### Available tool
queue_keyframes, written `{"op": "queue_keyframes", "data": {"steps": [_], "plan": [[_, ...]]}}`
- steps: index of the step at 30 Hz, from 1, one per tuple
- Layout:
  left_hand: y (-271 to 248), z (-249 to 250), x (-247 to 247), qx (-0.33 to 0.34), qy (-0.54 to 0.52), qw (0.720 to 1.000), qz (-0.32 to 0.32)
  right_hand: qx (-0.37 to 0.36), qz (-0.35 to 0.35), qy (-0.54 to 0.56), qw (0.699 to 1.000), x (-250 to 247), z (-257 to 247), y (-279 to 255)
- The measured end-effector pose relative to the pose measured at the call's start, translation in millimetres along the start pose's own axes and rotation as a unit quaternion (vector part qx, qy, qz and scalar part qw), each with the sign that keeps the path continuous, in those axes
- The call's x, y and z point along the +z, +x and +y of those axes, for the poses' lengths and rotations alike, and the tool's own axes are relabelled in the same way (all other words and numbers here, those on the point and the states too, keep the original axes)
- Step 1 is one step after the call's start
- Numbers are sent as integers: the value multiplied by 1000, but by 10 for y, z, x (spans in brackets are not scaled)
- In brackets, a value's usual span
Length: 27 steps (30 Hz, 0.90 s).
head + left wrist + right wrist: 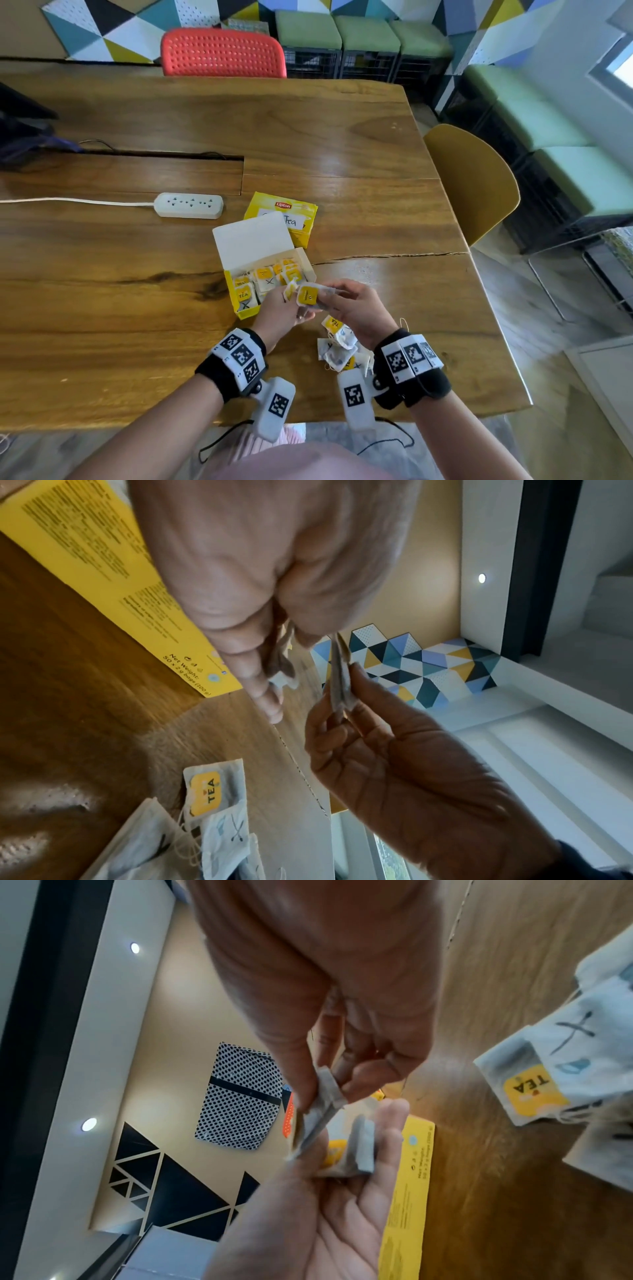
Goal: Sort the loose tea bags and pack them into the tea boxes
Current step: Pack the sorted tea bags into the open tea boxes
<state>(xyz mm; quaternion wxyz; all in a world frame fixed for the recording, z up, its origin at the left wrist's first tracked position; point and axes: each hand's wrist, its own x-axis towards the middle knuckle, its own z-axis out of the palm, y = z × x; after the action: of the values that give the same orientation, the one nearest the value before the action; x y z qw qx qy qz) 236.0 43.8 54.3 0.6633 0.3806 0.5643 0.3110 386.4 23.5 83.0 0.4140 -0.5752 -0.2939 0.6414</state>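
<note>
An open yellow tea box (245, 311) with its white lid raised holds several tagged tea bags. Just in front of it, my right hand (356, 308) pinches a tea bag with a yellow tag (307, 296), seen edge-on in the wrist views (339, 680) (325, 1099). My left hand (279, 317) holds a second tea bag (290, 290) (363, 1148) between thumb and fingers, close against the first. A pile of loose tea bags (339, 353) (212, 804) (548, 1074) lies on the table under my right wrist. A closed Lipton box (284, 219) sits behind the open one.
A white power strip (188, 205) with its cable lies left of the boxes on the wooden table (102, 308). A red chair (222, 51) stands at the far side and a yellow chair (476, 185) at the right edge. A dark bag (20, 137) sits far left.
</note>
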Motion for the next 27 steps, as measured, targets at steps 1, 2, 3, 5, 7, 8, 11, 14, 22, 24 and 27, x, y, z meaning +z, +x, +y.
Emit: {"op": "queue_keyframes", "data": {"steps": [1,2,3,5,7,8,11,14,22,24,27], "plan": [[6,12,-3,-16,-19,1000,-9,-2,8,-8,1000,31,14,11],[17,24,-4,-31,-48,998,-13,-5,13,-19,1000,59,31,22],[7,52,-1,-48,-93,994,-12,-7,18,-26,999,91,53,40],[-36,104,3,-69,-193,979,-11,-12,31,-42,999,148,94,72],[-63,122,-23,-68,-231,970,-19,-23,46,-75,996,192,143,107],[-82,135,-35,-63,-233,970,-25,-28,52,-95,994,205,165,121],[-123,136,-49,-33,-163,985,-43,-34,66,-121,990,234,217,169],[-132,104,-90,-14,-138,989,-43,-25,64,-95,993,275,210,192],[-9,236,-448,105,40,993,27,10,79,-33,996,187,142,230],[67,310,-582,143,162,975,58,14,82,-46,995,111,162,237],[197,349,-673,137,325,932,84,23,92,-55,994,28,204,220]]}}
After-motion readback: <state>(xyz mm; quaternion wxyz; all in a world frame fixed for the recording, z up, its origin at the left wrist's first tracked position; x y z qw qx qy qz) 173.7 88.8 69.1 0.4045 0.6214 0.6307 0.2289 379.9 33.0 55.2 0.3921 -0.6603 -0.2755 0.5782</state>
